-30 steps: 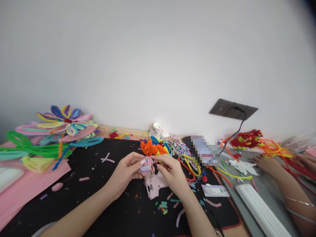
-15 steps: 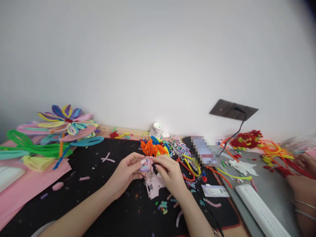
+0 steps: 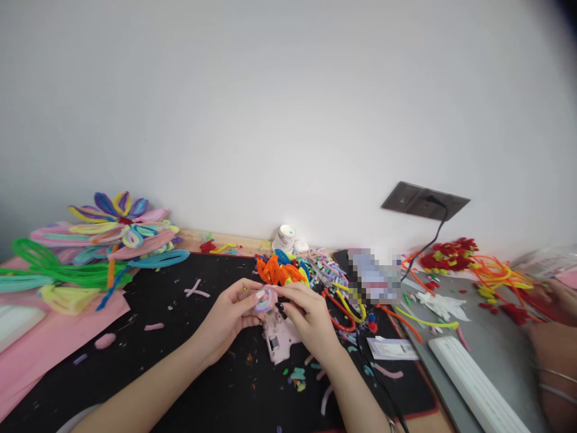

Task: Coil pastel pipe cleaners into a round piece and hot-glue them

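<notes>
Pinching a small coiled spiral of pink, lilac and green fuzzy pipe cleaner (image 3: 265, 299), the left hand (image 3: 228, 319) and the right hand (image 3: 306, 316) meet above the middle of the black work mat (image 3: 180, 337); the fingers of both are closed on the coil's edges. Directly under it lies a pale pink glue gun (image 3: 278, 337). If the grip loosens, the springy coil may unwind, or touch the gun's nozzle, which could be hot. The gun's black cord (image 3: 383, 385) runs near the right wrist and might snag. Far right, another person's arm (image 3: 552, 361) works over red pipe cleaner pieces (image 3: 451, 252).
</notes>
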The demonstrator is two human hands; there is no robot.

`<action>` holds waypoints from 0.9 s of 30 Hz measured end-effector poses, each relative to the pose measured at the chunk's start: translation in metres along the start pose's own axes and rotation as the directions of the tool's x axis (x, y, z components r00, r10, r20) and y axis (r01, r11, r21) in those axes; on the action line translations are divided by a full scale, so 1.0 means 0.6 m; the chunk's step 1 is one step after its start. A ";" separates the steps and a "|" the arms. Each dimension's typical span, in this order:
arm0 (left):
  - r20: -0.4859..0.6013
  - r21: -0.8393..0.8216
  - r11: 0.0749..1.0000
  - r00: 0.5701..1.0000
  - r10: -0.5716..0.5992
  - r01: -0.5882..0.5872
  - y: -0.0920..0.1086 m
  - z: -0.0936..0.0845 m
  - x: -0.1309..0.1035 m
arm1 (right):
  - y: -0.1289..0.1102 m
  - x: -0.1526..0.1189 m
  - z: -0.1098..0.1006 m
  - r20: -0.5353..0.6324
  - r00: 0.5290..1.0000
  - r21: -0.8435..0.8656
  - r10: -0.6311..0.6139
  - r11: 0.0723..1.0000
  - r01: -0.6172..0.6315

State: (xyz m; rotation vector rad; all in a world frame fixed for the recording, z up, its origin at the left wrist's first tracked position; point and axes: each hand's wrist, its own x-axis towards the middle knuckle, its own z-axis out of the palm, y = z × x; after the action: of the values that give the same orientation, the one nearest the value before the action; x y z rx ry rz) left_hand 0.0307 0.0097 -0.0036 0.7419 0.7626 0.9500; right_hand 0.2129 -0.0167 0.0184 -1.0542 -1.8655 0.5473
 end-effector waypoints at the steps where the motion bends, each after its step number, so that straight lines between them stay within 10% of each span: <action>1: 0.001 -0.008 1.000 1.000 0.001 -0.001 0.000 0.000 0.000 | 0.000 0.001 -0.001 0.008 1.000 0.012 0.003 1.000 -0.003; 27: 0.000 0.094 0.994 0.999 0.054 -0.053 0.004 0.009 -0.006 | -0.002 0.001 -0.001 -0.021 0.999 -0.020 -0.027 0.999 0.026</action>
State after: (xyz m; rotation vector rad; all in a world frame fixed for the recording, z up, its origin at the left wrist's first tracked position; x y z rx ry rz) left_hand 0.0326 0.0064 0.0020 0.8472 0.7974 0.9686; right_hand 0.2127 -0.0171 0.0199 -1.0424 -1.8672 0.5019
